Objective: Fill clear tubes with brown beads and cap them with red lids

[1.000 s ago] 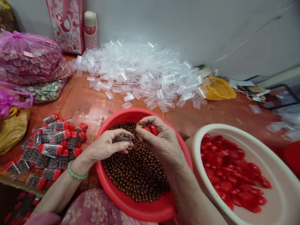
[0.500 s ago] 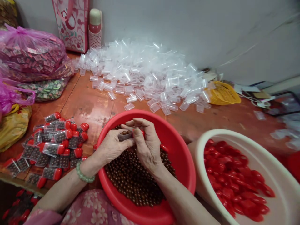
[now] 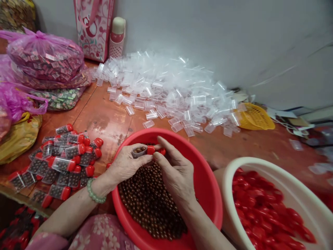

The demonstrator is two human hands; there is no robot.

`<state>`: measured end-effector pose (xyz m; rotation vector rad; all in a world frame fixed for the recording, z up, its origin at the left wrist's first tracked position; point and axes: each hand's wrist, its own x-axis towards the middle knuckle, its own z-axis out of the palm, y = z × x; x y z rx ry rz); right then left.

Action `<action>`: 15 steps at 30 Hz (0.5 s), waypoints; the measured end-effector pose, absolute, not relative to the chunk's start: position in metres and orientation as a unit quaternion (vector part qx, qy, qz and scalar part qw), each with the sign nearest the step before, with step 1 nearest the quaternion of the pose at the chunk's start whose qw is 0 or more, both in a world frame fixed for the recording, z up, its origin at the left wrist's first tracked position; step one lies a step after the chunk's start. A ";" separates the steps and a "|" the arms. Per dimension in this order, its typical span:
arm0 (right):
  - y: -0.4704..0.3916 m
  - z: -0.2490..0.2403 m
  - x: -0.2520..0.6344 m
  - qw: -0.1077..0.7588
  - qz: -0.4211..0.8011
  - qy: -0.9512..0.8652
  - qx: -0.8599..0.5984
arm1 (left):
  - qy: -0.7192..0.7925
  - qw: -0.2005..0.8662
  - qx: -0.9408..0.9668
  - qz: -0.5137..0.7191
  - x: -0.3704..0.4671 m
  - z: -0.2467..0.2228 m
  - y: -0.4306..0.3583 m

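Observation:
My left hand [image 3: 130,161] is closed around a small clear plastic container [image 3: 139,151] with brown balls showing at its open end. Right beside the container is a red cap [image 3: 150,150], between the two hands. Thumb and fingers of my right hand [image 3: 178,170] are curled together at that cap, and a second bit of red shows among the fingers. Both hands are above a red basin [image 3: 208,194] holding a mass of shiny brown balls [image 3: 151,205]. How far the cap is joined to the container cannot be made out.
Filled containers with red caps [image 3: 62,163] are heaped on the left of the wooden table [image 3: 96,111]. Clear empty containers [image 3: 166,86] form a pile at the back. A cream tub [image 3: 234,163] of red caps [image 3: 267,211] stands right, a yellow basket [image 3: 257,118] behind it.
My right hand has shifted a little right and its fingers have opened out slightly, so the red cap shows beside the container. The whole view has shifted slightly.

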<state>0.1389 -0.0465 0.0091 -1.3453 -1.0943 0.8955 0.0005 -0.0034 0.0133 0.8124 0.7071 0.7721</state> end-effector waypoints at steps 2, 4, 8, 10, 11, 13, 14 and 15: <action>-0.046 0.008 0.136 0.605 0.386 -0.416 -0.558 | 0.313 0.798 0.368 0.359 0.000 0.015 -0.003; -0.046 0.007 0.132 0.635 0.362 -0.396 -0.555 | 0.305 0.809 0.348 0.362 0.001 0.016 -0.002; -0.046 0.004 0.126 0.660 0.288 -0.398 -0.568 | 0.305 0.818 0.322 0.365 0.002 0.014 -0.002; -0.046 0.000 0.126 0.646 0.269 -0.419 -0.579 | 0.310 0.815 0.316 0.374 0.003 0.012 -0.002; -0.046 -0.002 0.127 0.632 0.264 -0.437 -0.583 | 0.310 0.812 0.316 0.380 0.003 0.011 -0.002; -0.046 -0.004 0.129 0.600 0.261 -0.480 -0.584 | 0.311 0.807 0.318 0.388 0.002 0.010 -0.002; -0.045 -0.004 0.131 0.585 0.266 -0.499 -0.581 | 0.312 0.805 0.320 0.391 0.002 0.010 -0.002; -0.045 -0.003 0.132 0.574 0.272 -0.513 -0.578 | 0.312 0.805 0.322 0.390 0.001 0.011 -0.002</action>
